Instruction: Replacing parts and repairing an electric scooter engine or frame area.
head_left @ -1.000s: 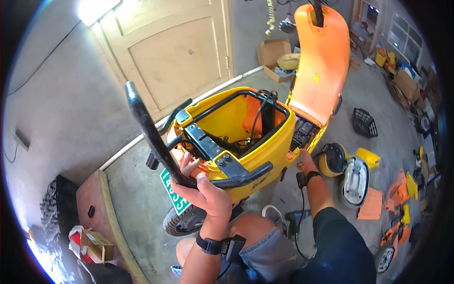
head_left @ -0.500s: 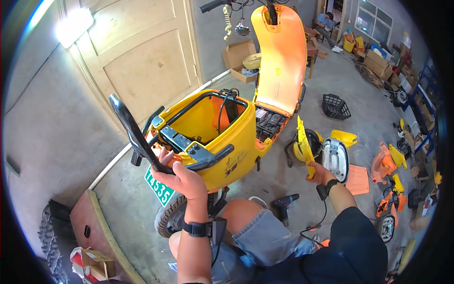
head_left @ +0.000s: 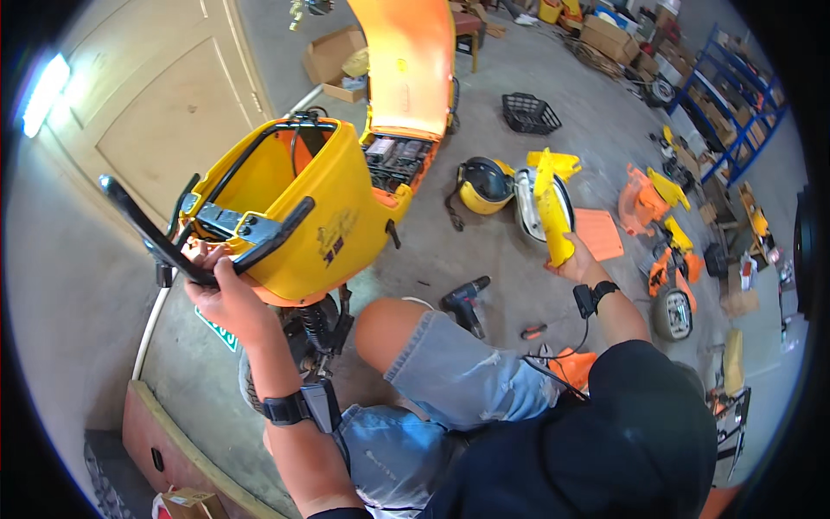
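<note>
A partly stripped yellow-and-orange scooter [head_left: 324, 221] stands in front of me on the left, its rear tub exposed. My left hand [head_left: 229, 298] is closed round the lower end of the black grab bar [head_left: 143, 221] at its tail. Out to the right, my right hand [head_left: 574, 262] grips the lower end of a narrow yellow plastic panel [head_left: 549, 199], held upright above the floor. Behind that panel lies a pale, dark-rimmed shell [head_left: 527, 212], partly covered by it. A yellow helmet [head_left: 482, 197] with a dark inside sits just left of the shell.
A cordless drill [head_left: 467, 304] lies on the floor before my knee. An orange flat panel [head_left: 598, 233] and several orange and yellow parts [head_left: 641, 201] spread to the right. Farther back are a black crate [head_left: 530, 114], a cardboard box [head_left: 333, 60] and a blue shelf [head_left: 735, 104].
The view has swung right and down, shifting the scooter leftward in the picture. My right hand has carried the yellow panel from beside the helmet to in front of the pale shell. My left hand keeps its hold.
</note>
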Motion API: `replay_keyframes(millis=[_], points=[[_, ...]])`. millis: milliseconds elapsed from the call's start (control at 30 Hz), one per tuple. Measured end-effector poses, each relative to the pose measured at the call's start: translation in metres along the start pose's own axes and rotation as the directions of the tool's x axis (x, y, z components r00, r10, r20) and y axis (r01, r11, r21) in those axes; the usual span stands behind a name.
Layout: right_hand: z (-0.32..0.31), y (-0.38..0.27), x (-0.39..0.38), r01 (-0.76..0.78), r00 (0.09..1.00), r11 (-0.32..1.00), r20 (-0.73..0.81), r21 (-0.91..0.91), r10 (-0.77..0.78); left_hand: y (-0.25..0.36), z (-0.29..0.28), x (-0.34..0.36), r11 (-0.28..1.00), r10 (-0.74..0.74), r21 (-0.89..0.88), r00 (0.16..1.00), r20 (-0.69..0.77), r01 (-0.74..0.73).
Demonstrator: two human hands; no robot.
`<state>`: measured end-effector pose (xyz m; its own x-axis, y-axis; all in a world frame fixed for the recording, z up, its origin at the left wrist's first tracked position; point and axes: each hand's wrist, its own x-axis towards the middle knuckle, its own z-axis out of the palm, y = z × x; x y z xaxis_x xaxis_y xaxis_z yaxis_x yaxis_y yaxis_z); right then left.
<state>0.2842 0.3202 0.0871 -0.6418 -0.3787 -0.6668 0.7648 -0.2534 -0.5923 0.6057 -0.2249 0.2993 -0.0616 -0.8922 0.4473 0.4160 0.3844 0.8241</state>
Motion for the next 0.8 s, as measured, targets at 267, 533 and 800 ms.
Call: replay_keyframes(millis=[267,533,800], points=[[-0.092,0.019,-0.03,0.176,0.846,0.979,-0.523,0.099,-0.099,0.001,-0.001,-0.002,0.999,-0.011,0.03,0.999,0.039,0.01],[-0.116,0.104,-0.009,0.237,0.843,0.878,-0.537,0.416,0.027,-0.008,-0.006,0.001,0.99,0.029,0.139,0.998,0.064,-0.038],[-0.104,0.134,0.075,0.149,0.98,0.891,-0.184,0.428,-0.075,0.003,-0.004,-0.004,0.965,-0.077,0.256,0.996,0.054,0.06]])
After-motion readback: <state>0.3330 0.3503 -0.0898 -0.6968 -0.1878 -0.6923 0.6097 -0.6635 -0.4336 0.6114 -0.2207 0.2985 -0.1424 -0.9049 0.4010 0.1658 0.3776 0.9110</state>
